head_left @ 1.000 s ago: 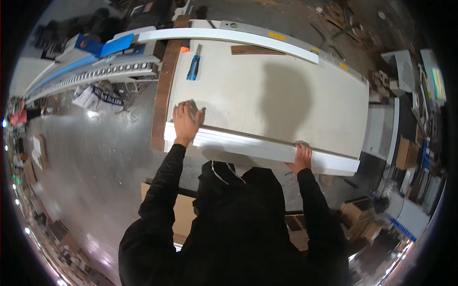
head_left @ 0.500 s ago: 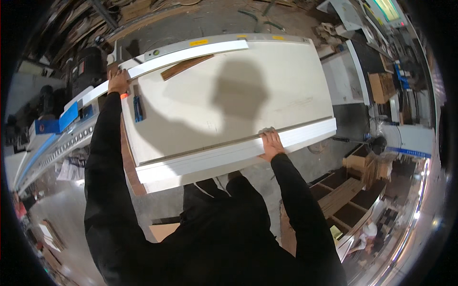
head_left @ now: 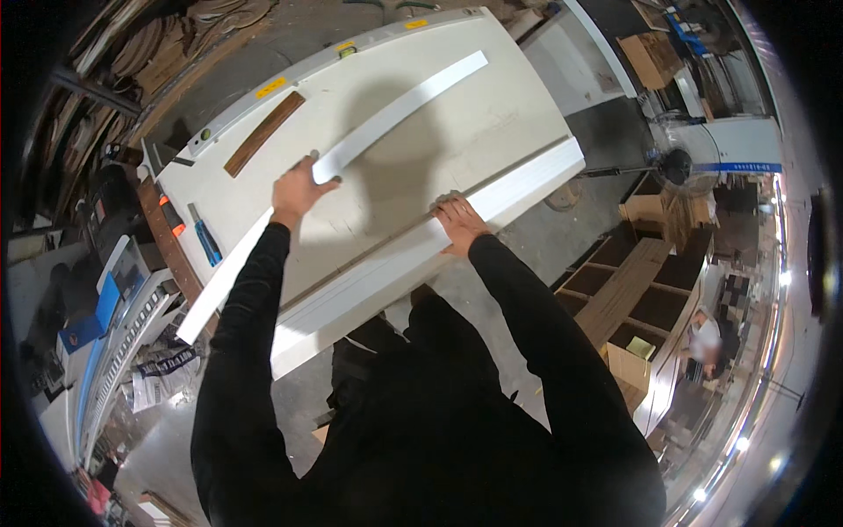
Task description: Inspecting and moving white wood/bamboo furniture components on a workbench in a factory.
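My left hand (head_left: 297,191) is closed around a long, narrow white strip (head_left: 413,98). The strip runs slantwise over the pale tabletop (head_left: 492,114), and its lower end reaches past the left edge beside my sleeve. Along the near edge of the table lie white strips (head_left: 369,272), side by side. My right hand (head_left: 458,224) grips across these, fingers on top and thumb at the near side. Farther back, a short brown wood piece (head_left: 263,136) rests close to a long grey spirit level (head_left: 307,73).
A blue-handled tool (head_left: 207,241) and an orange-and-black tool (head_left: 172,216) lie at the table's left end. To the right stand a fan (head_left: 676,165) and a brown compartmented wooden unit (head_left: 628,290). Scrap wood (head_left: 158,53) is piled at the far left.
My left hand has drawn the white strip nearer and to the right, away from the spirit level and the wood piece. My right hand stays on the near strips. The view has turned.
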